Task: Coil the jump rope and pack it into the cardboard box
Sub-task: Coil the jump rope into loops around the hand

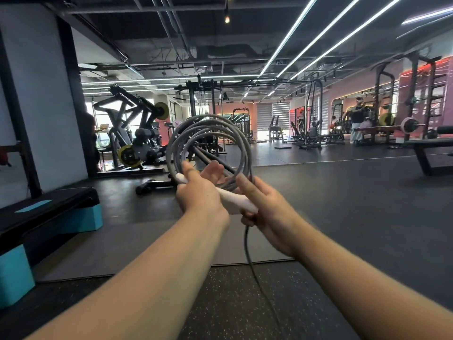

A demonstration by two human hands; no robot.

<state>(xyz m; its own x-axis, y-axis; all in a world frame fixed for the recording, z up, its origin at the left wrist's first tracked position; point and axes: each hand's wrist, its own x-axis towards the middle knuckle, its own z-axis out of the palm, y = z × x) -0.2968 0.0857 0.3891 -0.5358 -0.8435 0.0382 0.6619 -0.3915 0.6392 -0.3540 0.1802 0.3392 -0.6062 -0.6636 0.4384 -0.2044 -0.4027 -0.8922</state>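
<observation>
A grey jump rope (pixel 245 153) stands in several loops in front of me at chest height. Its white handle (pixel 232 201) lies across both hands. My left hand (pixel 199 192) holds the bottom of the loops against the handle, with the fingers stretched forward. My right hand (pixel 264 209) grips the near end of the handle and the rope, and a loose length of rope (pixel 255 273) hangs from it down toward the floor. No cardboard box is in view.
A black and teal step platform (pixel 49 217) stands at the left on the dark gym floor. Weight machines (pixel 137 138) and racks (pixel 416 114) fill the back of the room. A person (pixel 356 119) stands far off at the right.
</observation>
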